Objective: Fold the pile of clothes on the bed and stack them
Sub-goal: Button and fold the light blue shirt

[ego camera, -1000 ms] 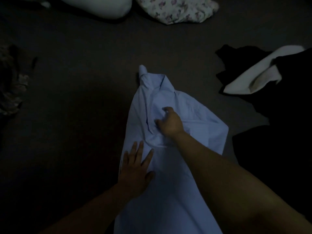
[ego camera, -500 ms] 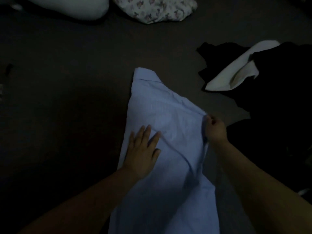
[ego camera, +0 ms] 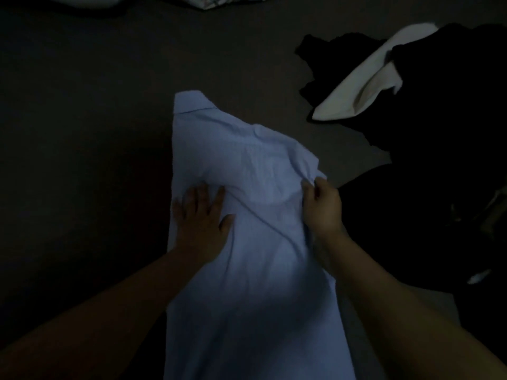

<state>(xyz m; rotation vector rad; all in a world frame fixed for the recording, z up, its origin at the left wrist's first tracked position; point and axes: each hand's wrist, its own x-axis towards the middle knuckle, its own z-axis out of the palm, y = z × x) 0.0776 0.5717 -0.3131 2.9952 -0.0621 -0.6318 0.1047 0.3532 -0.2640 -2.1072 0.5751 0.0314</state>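
Dim light over a dark bed [ego camera: 96, 133]. Pale blue shirt [ego camera: 247, 270] spread lengthwise down the middle, collar end away, hem end running out of the bottom edge. Left hand [ego camera: 201, 218] laid flat on the shirt near its left edge, fingers straight and slightly spread, pressing the cloth down. Right hand [ego camera: 322, 207] at the shirt's right edge, fingers curled and pinching a bunched fold of the blue cloth, that edge lifted a little off the bed. Diagonal crease running across the cloth between the two hands. To the right, well apart from the collar, a heap of black clothes [ego camera: 439, 160] with a white garment [ego camera: 365, 80] lying across its top left part. Flower-patterned cloth [ego camera: 219, 1] at the top edge, mostly cut off. Beside it on the left, a pale rounded shape [ego camera: 90, 0], too little visible to identify.
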